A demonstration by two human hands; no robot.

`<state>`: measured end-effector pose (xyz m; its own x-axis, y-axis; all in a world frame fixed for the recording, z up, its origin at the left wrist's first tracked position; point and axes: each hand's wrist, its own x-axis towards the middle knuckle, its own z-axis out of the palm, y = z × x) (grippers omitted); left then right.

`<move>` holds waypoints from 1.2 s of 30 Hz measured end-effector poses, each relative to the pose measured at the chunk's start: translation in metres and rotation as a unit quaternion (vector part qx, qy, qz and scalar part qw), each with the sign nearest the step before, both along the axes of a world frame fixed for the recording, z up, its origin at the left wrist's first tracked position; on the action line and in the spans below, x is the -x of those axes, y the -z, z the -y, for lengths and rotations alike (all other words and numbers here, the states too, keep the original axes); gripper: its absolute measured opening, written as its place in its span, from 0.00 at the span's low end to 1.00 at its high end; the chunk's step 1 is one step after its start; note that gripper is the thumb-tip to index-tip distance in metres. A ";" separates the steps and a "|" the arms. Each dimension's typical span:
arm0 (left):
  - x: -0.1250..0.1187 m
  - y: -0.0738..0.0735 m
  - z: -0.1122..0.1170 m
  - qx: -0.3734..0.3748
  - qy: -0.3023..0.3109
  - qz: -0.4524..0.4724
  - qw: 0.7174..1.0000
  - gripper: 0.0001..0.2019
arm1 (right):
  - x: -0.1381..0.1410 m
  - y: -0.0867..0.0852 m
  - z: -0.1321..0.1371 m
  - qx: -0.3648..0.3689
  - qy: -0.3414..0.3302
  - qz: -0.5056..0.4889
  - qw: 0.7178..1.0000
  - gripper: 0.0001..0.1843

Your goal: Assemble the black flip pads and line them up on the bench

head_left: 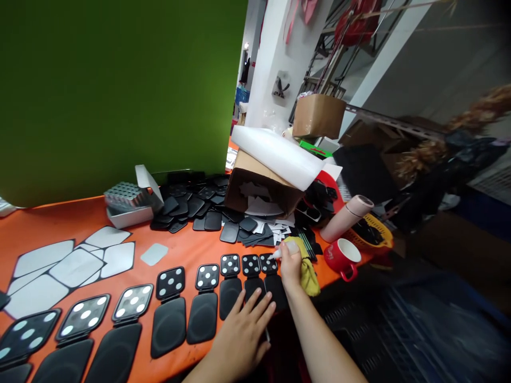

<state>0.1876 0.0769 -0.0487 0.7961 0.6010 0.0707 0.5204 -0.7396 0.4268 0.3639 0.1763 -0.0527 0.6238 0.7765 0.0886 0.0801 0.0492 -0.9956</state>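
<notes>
My right hand (291,267) is wrapped around a small white squeeze bottle (292,247). The bottle's nozzle points down and left at the dotted panel of the rightmost black folding case (268,263). Fingers spread and flat, my left hand (241,332) rests over the lower panels of the cases at the right end of the row. A line of several such opened cases runs along the table's front edge, one of them a black case (171,283) in the middle. Their upper panels carry white dots; the lower panels are plain black.
Silvery mirror-like sheets (75,264) lie at left on the orange table (179,255). Behind are piled black cases (195,206), a cardboard box (265,189) and a white box of small cylinders (130,205). A yellow cloth (309,276), red mug (342,256) and pink flask (346,218) stand right.
</notes>
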 end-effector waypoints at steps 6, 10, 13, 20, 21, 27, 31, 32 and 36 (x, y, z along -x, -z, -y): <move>-0.001 0.004 -0.002 0.007 -0.008 -0.005 1.000 0.39 | -0.001 0.004 0.000 0.003 0.001 0.036 0.999 0.16; -0.002 0.004 -0.002 0.005 -0.010 -0.004 1.000 0.39 | 0.000 0.007 -0.001 0.002 0.010 0.053 0.999 0.16; -0.001 0.003 -0.001 -0.001 -0.009 -0.002 1.000 0.38 | 0.001 0.008 -0.001 0.003 0.011 0.060 0.998 0.16; 0.000 -0.001 -0.002 -0.003 -0.008 -0.002 1.000 0.38 | 0.001 0.008 0.000 0.002 0.006 0.066 0.998 0.17; 0.000 -0.002 -0.002 -0.001 -0.008 -0.002 1.000 0.38 | 0.002 0.007 0.000 0.001 0.005 0.070 0.998 0.16; 0.000 -0.001 -0.001 0.003 -0.010 0.002 1.000 0.38 | 0.002 0.007 0.000 0.000 0.008 0.096 0.995 0.17; 0.000 0.000 -0.001 0.001 -0.012 0.005 1.000 0.37 | 0.004 0.005 0.001 -0.002 0.009 0.117 0.993 0.17; 0.000 -0.001 -0.001 0.002 -0.012 0.005 1.000 0.37 | 0.004 0.004 0.002 -0.002 0.010 0.123 0.992 0.17; -0.001 -0.004 -0.002 0.012 -0.011 0.004 1.000 0.36 | 0.006 0.001 0.003 -0.002 0.018 0.147 0.989 0.17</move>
